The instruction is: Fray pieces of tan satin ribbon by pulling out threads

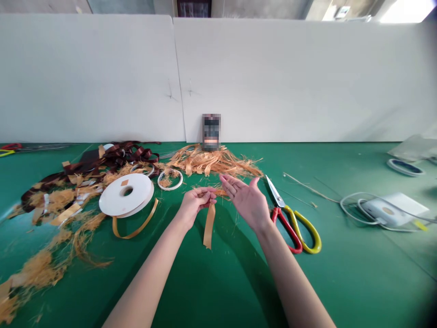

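Note:
My left hand [197, 205] pinches a short strip of tan ribbon [209, 227], whose loose end hangs down below the fingers. Frayed orange threads [220, 192] stick out between the two hands at the strip's upper end. Palm up and fingers stretched out, my right hand [248, 201] is open just to the right of those threads. Scissors [280, 207] with one red and one yellow handle lie beside my right wrist, blades pointing away. Left of my left hand rests a white ribbon spool [127, 196] with a tan ribbon tail [134, 236] curling from it.
A pile of frayed tan strips [211, 161] lies at the back, before a small blurred box [211, 132] against the white partition [290, 77]. Dark brown ribbon [126, 155] and tan scraps cover the left. A white device with a cable [392, 209] sits at right.

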A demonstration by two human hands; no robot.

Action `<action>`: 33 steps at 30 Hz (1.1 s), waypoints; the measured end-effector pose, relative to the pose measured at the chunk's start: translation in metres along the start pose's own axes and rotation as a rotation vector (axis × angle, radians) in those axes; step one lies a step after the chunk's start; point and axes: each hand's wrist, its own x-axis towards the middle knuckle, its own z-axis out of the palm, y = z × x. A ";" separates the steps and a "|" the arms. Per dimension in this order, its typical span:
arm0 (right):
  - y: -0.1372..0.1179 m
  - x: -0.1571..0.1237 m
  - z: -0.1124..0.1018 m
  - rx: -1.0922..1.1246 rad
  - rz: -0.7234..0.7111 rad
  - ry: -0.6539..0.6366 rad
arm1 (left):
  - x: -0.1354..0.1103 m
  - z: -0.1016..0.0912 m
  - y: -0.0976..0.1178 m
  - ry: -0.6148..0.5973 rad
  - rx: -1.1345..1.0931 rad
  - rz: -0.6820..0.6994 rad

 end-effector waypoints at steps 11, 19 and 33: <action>-0.011 -0.005 -0.002 -0.683 0.603 -0.201 | 0.006 -0.008 0.006 0.086 -0.203 0.023; -0.013 -0.002 0.020 -0.178 -0.050 0.068 | 0.006 -0.004 -0.004 -0.031 -0.156 -0.037; -0.013 -0.004 0.007 -0.976 0.200 0.127 | 0.008 -0.007 -0.004 -0.081 -0.177 -0.020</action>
